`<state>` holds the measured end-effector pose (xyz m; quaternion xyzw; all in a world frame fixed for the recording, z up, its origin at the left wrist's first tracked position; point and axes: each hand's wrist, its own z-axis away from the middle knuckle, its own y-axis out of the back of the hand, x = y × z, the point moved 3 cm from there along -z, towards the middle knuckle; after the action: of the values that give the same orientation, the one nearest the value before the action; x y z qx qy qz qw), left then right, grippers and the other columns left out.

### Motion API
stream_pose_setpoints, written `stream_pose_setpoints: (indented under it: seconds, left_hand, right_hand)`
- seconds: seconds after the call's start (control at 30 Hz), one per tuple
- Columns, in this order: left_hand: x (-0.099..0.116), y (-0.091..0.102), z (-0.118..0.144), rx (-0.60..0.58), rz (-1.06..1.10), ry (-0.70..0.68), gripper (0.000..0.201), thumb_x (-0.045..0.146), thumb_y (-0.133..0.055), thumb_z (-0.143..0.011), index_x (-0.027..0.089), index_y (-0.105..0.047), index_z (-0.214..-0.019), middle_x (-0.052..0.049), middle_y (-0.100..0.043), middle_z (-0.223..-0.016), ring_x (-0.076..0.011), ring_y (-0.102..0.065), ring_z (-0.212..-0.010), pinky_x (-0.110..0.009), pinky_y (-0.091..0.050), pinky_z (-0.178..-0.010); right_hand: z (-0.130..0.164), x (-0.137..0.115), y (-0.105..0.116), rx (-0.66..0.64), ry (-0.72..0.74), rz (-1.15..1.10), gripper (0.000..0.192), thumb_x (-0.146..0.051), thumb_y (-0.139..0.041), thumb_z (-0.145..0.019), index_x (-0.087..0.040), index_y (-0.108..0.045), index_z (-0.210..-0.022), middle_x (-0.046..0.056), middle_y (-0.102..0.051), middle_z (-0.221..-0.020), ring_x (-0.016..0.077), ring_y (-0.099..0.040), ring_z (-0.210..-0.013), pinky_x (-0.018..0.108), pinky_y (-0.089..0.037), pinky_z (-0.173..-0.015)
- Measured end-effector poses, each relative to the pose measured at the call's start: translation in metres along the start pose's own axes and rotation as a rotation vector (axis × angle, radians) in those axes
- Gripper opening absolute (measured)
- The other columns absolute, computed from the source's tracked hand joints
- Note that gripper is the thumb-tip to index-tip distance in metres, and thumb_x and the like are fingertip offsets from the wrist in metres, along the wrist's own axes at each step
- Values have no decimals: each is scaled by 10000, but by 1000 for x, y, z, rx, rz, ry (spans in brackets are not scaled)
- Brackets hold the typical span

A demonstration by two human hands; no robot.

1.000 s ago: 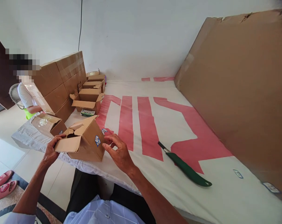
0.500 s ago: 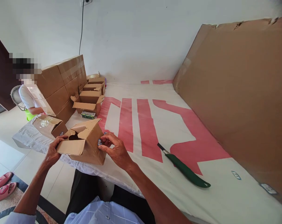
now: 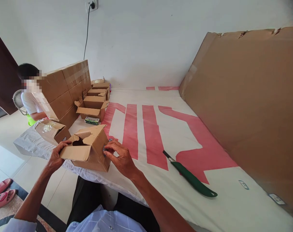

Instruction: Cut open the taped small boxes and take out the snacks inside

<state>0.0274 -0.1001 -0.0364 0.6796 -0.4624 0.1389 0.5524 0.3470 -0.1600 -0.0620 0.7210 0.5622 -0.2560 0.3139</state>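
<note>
A cardboard box (image 3: 98, 154) with its top flaps up stands at the near edge of the cloth-covered table. My left hand (image 3: 56, 157) grips it at the left, fingers closed on the edge near a folded-out flap. Against the box's right side, my right hand (image 3: 119, 156) has its fingertips pinched over a small blue-and-white label (image 3: 104, 149), which they mostly cover. To the right lies a green-handled knife (image 3: 195, 180). Behind the box sits a small green printed carton (image 3: 92, 120).
Several open cardboard boxes (image 3: 91, 112) line the left side, beside a taped stack of cartons (image 3: 64, 93). Another box (image 3: 52, 130) is at the left edge. A large cardboard sheet (image 3: 245, 96) leans at the right, with a loose label (image 3: 243, 184) nearby. A person (image 3: 31, 103) sits beyond the stack.
My right fingers have closed in on the label at the box's side, so less of it shows. My left hand keeps its grip. The view has shifted slightly.
</note>
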Motion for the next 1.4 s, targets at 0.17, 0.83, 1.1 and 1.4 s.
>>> stream_pose_setpoints:
  seconds: [0.17,0.83,1.1,1.4]
  left_hand:
    - [0,-1,0,6,-1,-6,241,336,-760,-775,205,-648,-943,-190,-719,-1342,-372,-654,-1306,-496,-520,-1062]
    - [33,-21,4,-110,-97,-177,262,174,-715,-748,217,-625,-991,-169,-677,-1356,-335,-671,-1248,-492,-522,-1049]
    - [35,-24,12,-127,-105,-161,281,146,-718,-744,219,-638,-1004,-152,-661,-1372,-331,-674,-1254,-460,-532,-1053]
    - [39,-25,12,-142,-111,-154,262,139,-692,-740,218,-628,-981,-157,-664,-1372,-326,-673,-1244,-452,-533,-1046]
  right_hand:
    - [0,-7,0,1,122,132,153,-145,-594,-993,-249,-701,-963,67,-710,-949,200,-692,-867,347,-581,-736]
    - [-75,-45,12,-431,-32,141,196,-133,-589,-901,-230,-702,-774,12,-691,-798,168,-602,-747,311,-445,-700]
    - [-83,-13,-24,-685,-30,228,221,-161,-680,-900,-225,-687,-688,-3,-670,-738,160,-583,-724,298,-389,-688]
    - [-83,-4,-32,-728,53,306,313,18,-572,-795,-238,-747,-750,22,-731,-836,180,-630,-775,307,-428,-721]
